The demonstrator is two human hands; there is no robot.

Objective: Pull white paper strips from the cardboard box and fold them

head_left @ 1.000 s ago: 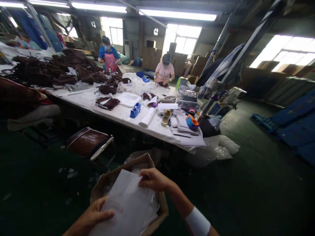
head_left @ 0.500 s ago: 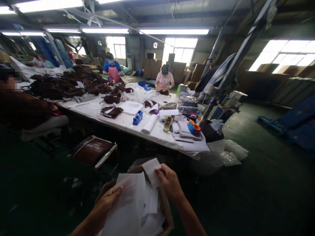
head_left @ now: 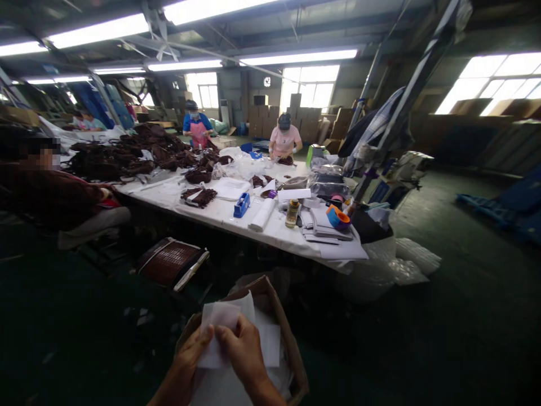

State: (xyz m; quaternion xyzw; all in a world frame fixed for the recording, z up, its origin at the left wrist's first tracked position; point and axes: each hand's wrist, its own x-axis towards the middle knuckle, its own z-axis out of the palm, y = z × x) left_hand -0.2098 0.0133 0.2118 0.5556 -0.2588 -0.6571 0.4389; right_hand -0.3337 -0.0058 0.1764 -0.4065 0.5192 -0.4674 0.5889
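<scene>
Both hands are seen low in the head view, brought together over an open cardboard box (head_left: 291,349): the left hand (head_left: 188,361) and the right hand (head_left: 243,352) are each pinched on the same small white sheet (head_left: 222,324), held up just above the box mouth. More white sheets (head_left: 270,344) are left lying inside the box beneath it, so the stack appears only partly gone through; how many remain cannot be told. Beyond the box, a long white-covered surface (head_left: 270,231) is seen, on which a blue tape dispenser (head_left: 242,204), a white roll (head_left: 262,214), a small bottle (head_left: 291,213) and heaps of dark brown goods (head_left: 139,152) are laid. Two other people are at work at its far end, and a third is seated at the left edge.
</scene>
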